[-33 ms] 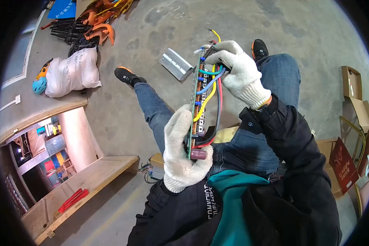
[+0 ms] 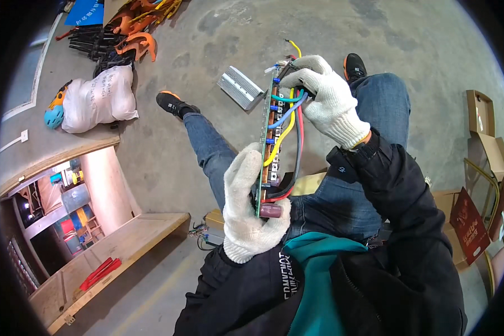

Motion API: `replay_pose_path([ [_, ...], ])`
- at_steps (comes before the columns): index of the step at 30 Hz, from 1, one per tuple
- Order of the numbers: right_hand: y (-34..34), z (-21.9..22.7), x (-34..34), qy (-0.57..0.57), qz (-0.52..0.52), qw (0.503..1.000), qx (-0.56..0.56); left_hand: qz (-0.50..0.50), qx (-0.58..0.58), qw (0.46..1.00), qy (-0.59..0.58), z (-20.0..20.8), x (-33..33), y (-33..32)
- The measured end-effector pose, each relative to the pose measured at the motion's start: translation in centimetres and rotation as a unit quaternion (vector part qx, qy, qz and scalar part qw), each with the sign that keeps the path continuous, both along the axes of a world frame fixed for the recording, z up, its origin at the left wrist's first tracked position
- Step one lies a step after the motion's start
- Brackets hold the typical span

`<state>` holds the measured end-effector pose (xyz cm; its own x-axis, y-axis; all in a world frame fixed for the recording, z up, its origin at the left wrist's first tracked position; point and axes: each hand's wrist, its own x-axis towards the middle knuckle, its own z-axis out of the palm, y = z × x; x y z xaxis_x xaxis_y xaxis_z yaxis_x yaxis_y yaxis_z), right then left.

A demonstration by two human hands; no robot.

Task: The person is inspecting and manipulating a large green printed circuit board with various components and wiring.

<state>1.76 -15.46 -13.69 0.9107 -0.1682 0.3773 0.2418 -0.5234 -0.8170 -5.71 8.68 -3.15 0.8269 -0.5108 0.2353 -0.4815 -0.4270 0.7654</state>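
Note:
Held up in front of me is a long green circuit board (image 2: 264,137), seen nearly edge-on, with a row of components and blue parts along its side. My left hand (image 2: 246,207), in a white knit glove, grips its near end, thumb by a dark red capacitor (image 2: 270,210). At the far end my gloved right hand (image 2: 325,98) is closed around the board's edge and the wires. Green, blue, yellow, red and black wires (image 2: 287,134) loop along the board. Beyond it a silver finned aluminium case (image 2: 240,88) lies on the floor. The right fingertips are partly hidden.
My legs stretch over the concrete floor (image 2: 207,50). At left stand a wooden bench (image 2: 151,227) with red-handled pliers (image 2: 100,273) and a stuffed white sack (image 2: 99,101). Orange and black parts (image 2: 137,45) pile up behind. Opened cardboard boxes (image 2: 480,115) lie at right.

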Motion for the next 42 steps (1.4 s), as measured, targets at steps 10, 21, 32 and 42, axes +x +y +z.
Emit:
replay_pose_path([
  [10,0.0,-0.3,0.0,0.016,-0.003,1.0,0.013,0.015,0.004,1.0,0.008,0.0,-0.2,-0.1],
  [21,-0.1,-0.1,-0.1,-0.017,-0.014,1.0,0.011,0.02,0.009,1.0,-0.018,-0.7,0.0,0.1],
  [32,-0.1,0.2,-0.1,-0.017,-0.023,1.0,0.003,0.025,0.014,0.999,-0.02,-0.8,0.1,0.1],
  [42,0.0,0.1,-0.2,-0.041,-0.023,0.999,0.015,0.029,-0.005,1.0,-0.008,-1.2,-0.2,0.2],
])
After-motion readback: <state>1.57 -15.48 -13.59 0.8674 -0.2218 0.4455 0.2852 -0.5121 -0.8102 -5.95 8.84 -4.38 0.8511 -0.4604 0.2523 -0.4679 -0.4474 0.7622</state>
